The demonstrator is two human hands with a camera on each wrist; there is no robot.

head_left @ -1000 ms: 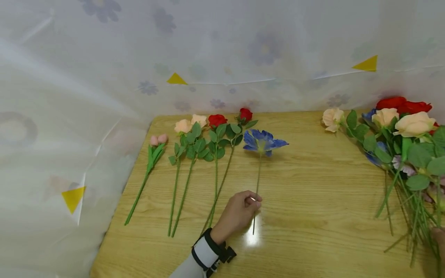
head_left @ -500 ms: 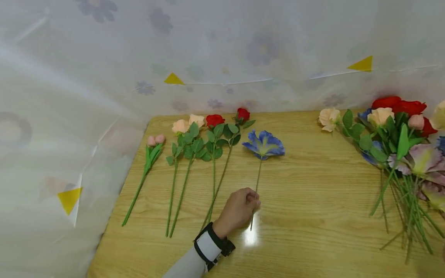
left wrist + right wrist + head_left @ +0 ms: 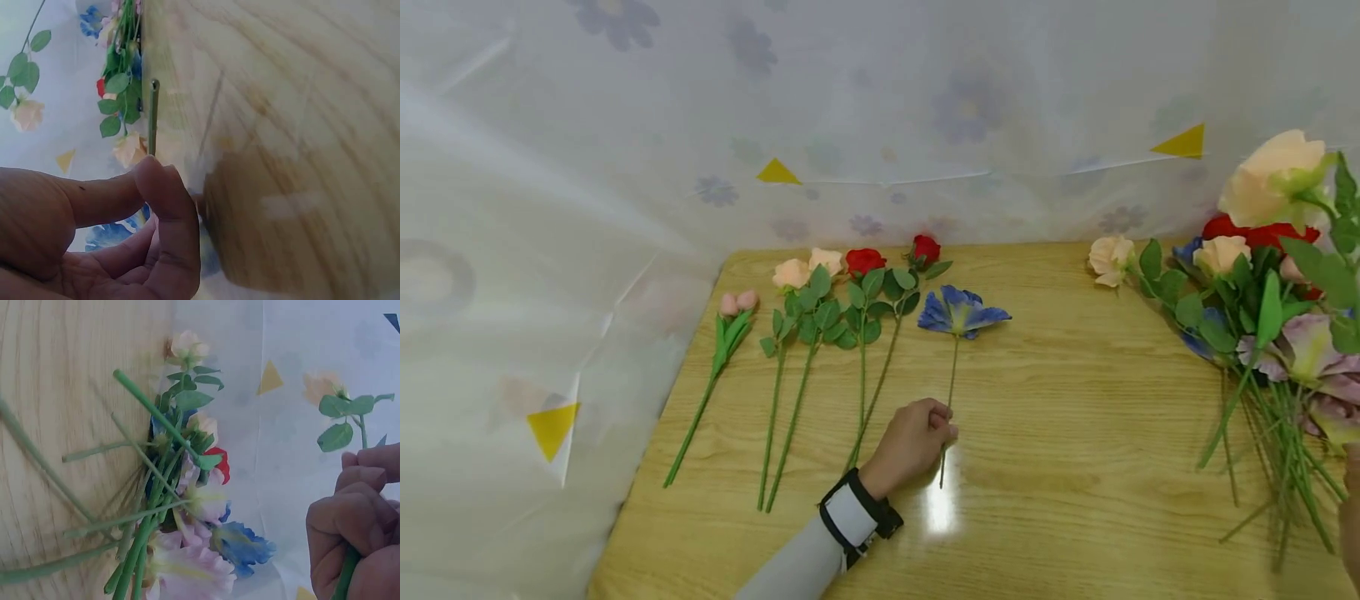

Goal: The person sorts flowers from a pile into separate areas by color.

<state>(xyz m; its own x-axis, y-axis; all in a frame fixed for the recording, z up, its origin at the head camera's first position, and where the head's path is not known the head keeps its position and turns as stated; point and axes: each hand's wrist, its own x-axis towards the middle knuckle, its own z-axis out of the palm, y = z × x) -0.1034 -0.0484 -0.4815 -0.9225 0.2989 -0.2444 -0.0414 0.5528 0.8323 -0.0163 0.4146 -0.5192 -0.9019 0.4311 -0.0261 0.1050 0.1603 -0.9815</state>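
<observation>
My left hand (image 3: 913, 442) pinches the thin stem of a blue artificial flower (image 3: 962, 310) between thumb and fingers. The bloom points toward the back of the table, and the stem's bare end (image 3: 154, 100) sticks out past the fingertips in the left wrist view. At the right edge of the head view, only a sliver of my right hand (image 3: 356, 528) shows. In the right wrist view its curled fingers grip the green stem of a peach rose (image 3: 1273, 179). This rose is raised, its head overlapping the red blooms of the flower pile (image 3: 1285, 417).
Left of the blue flower lie two red roses (image 3: 865, 262), two peach roses (image 3: 792, 273) and pink tulips (image 3: 730, 304), stems toward me. Crossing stems jut from the right-hand pile over the wooden table (image 3: 1060, 500). A patterned plastic sheet (image 3: 865, 100) hangs behind and at left.
The peach rose in my right hand has come into the head view from the right, over the pile. My left hand has shifted slightly left with the blue flower, whose bloom has turned a little.
</observation>
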